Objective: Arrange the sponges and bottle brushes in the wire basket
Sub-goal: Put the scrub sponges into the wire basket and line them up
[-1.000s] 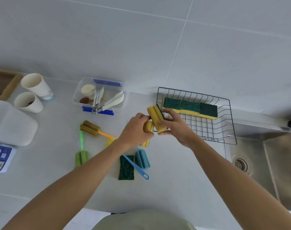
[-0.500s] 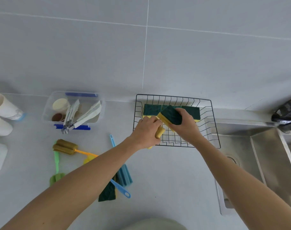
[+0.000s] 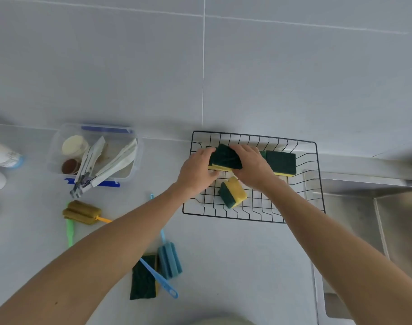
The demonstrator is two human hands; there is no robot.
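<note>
Pale grey tiles rise behind the grey counter (image 3: 235,259) where we work, with the black wire basket (image 3: 301,214) as our landmark. Inside it we count three green-and-yellow sponges: one flat at the back right (image 3: 281,162), one on its edge in the middle (image 3: 233,193), and the sponge (image 3: 225,158) we hold at the back left. Our left hand (image 3: 195,173) and right hand (image 3: 253,166) have fingers closed on its two ends. Left of the basket, on the counter, lie three bottle brushes: a blue one (image 3: 169,259), an olive one with an orange handle (image 3: 81,212) and a green one (image 3: 69,231), mostly hidden. A fourth dark green sponge (image 3: 142,279) lies flat by the blue brush. Farther left of the basket stands a clear plastic box (image 3: 134,158) holding metal tongs (image 3: 86,168), a white lid (image 3: 74,144) and a brown round piece (image 3: 69,166).
</note>
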